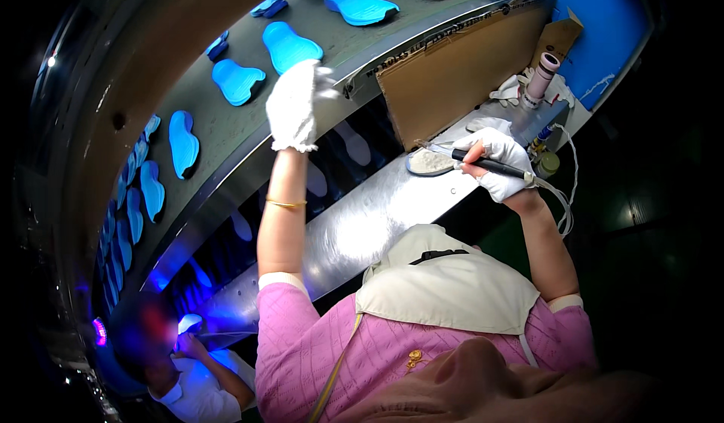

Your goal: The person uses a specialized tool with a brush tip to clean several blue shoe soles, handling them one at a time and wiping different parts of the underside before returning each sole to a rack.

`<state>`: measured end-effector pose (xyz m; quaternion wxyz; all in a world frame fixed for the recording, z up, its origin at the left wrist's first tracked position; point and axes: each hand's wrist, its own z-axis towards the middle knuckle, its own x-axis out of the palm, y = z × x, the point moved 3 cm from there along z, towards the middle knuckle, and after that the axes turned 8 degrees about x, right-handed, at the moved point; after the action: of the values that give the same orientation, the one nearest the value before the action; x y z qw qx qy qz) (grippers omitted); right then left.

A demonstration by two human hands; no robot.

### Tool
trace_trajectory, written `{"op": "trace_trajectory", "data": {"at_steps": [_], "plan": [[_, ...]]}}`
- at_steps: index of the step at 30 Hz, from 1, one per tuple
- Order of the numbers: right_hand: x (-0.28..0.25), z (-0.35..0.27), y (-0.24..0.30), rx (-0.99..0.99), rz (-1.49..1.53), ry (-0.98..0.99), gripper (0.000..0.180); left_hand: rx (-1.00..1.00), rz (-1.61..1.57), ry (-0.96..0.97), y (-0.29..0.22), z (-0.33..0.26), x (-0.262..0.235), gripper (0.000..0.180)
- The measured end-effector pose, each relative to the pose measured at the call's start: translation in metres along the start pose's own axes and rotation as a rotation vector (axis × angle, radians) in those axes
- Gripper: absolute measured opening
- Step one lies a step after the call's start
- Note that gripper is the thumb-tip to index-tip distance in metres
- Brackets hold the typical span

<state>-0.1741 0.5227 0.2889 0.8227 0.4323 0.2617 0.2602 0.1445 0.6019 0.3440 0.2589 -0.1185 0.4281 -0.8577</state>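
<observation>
My left hand (294, 108), in a white glove, reaches up over the conveyor's near edge. It meets the lower end of a blue-lit shoe sole (290, 47); its fingertips are partly hidden and smeared, so a grip cannot be made out. My right hand (498, 160) has a white glove with some fingertips bare. Those fingers pinch a black pen-like tool (492, 164), with pale tubing trailing from its rear end. The tool's front end is above a pale, dark-edged rounded piece (431, 162) on the metal shelf.
Several blue-lit soles (360, 5) lie along the curved conveyor (219, 133). A cardboard sheet (460, 68) stands behind the metal shelf (362, 223). At right are a pink bottle (541, 78), cloths or gloves and a small jar (547, 165). Another person (200, 385) works at lower left.
</observation>
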Motion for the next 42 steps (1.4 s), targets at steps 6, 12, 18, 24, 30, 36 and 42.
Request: {"op": "trace_trajectory", "data": {"at_steps": [6, 12, 18, 24, 30, 36, 42], "plan": [[0.033, 0.006, -0.01, 0.209, 0.211, 0.102, 0.017, -0.082, 1.444, -0.033, -0.009, 0.026, -0.104, 0.034], [0.034, 0.005, -0.016, 0.156, 0.138, 0.059, 0.027, 0.444, 1.344, -0.14, -0.041, -0.021, -0.068, 0.019], [0.017, 0.004, -0.034, 0.176, 0.17, -0.021, 0.025, 0.58, 0.367, -0.651, -0.127, -0.073, -0.06, 0.032], [0.026, 0.001, -0.05, 0.255, 0.342, -0.015, 0.021, 0.366, -0.529, 0.07, -0.117, -0.09, -0.054, 0.044], [0.037, 0.002, -0.039, 0.262, 0.335, 0.107, 0.02, -0.533, -1.127, -0.187, -0.009, -0.161, 0.037, 0.084], [0.059, 0.007, -0.016, 0.186, 0.239, 0.205, 0.016, -0.607, -1.073, -0.197, 0.0, -0.187, 0.063, 0.091], [0.073, 0.03, -0.014, 0.174, 0.406, 0.114, 0.011, -0.493, -1.003, -0.366, -0.002, -0.177, 0.098, 0.079]]}}
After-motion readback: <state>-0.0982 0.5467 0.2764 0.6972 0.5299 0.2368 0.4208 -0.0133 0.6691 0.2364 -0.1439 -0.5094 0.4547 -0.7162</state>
